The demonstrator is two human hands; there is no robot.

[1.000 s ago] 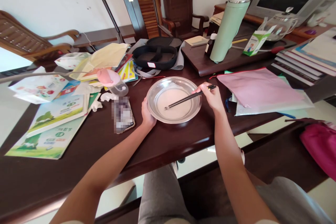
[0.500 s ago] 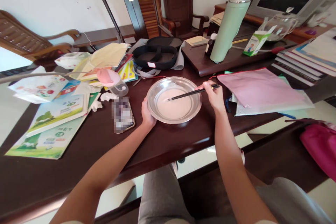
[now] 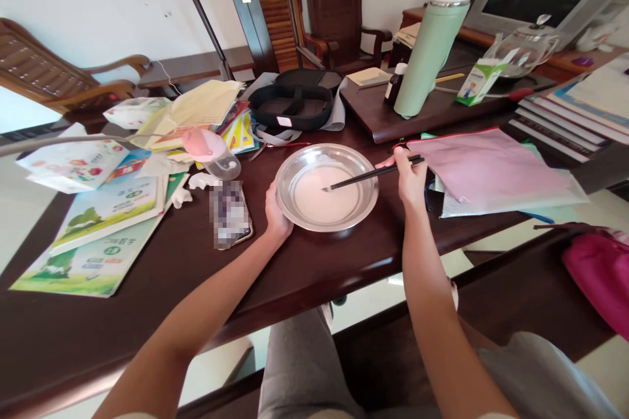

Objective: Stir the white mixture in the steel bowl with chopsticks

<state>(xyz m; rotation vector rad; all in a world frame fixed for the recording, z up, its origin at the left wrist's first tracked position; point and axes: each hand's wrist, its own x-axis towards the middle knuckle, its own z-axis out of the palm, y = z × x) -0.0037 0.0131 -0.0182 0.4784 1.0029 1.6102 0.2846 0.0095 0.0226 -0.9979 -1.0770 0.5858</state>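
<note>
A shiny metal bowl (image 3: 364,178) holding a pale whitish liquid sits on the dark wooden table (image 3: 304,262) in front of me. My left hand (image 3: 276,213) is closed on the bowl's near left rim. My right hand (image 3: 409,177) is closed on a pair of dark chopsticks (image 3: 371,175), just right of the bowl. The chopstick tips dip into the liquid near the bowl's middle.
A phone (image 3: 228,215) lies left of the bowl, with children's books (image 3: 105,209) and papers beyond. A pink zip folder (image 3: 484,167) lies to the right. Behind stand a green thermos (image 3: 426,52), a black case (image 3: 293,105), a glass teapot (image 3: 521,49) and wooden chairs (image 3: 339,16).
My right hand has drawn the chopsticks rightward; their tips moved from the bowl's left side toward its middle. The left hand has stayed on the rim.
</note>
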